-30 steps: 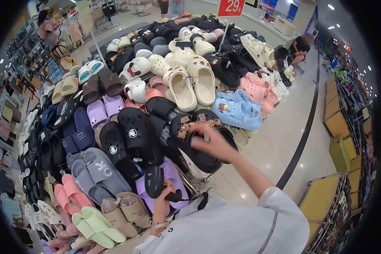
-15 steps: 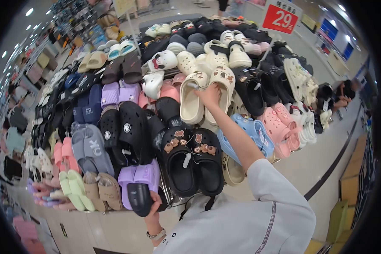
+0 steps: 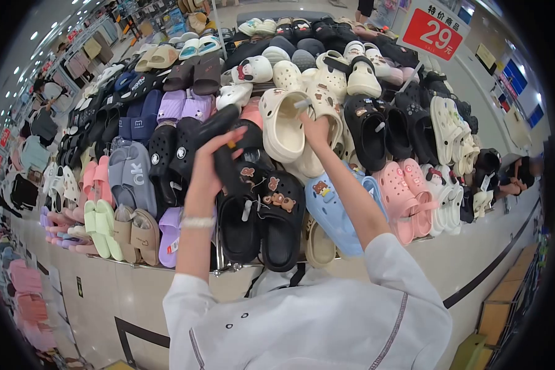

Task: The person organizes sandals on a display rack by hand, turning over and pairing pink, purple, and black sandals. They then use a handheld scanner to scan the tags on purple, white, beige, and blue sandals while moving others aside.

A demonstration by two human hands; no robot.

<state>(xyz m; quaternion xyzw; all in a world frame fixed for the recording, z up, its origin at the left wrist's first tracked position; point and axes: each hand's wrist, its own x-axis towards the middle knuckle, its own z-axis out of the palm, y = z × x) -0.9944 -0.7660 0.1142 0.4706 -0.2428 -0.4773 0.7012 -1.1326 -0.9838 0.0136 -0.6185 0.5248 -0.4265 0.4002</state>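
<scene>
My left hand (image 3: 208, 165) is closed round the handle of a black gun-shaped device (image 3: 219, 126), which looks like a handheld scanner. The device is over the black clogs and points right, towards a cream clog (image 3: 282, 126). My right hand (image 3: 316, 131) grips the cream clogs at their inner edges, its fingertips partly hidden. A small white tag (image 3: 302, 104) sticks out beside these fingers. Below the hands lie black clogs with bear charms (image 3: 282, 200), and light blue clogs (image 3: 336, 209) are under my right forearm.
Rows of slippers and clogs cover the display, with purple slides (image 3: 171, 106), grey slides (image 3: 132, 176) and pink clogs (image 3: 401, 191). A red and white price sign (image 3: 433, 32) rises at the back right. A person (image 3: 517, 176) is at the far right.
My left hand has risen from the display's front edge with the black device. The cream clog has tilted up in my right hand. The view has shifted slightly.
</scene>
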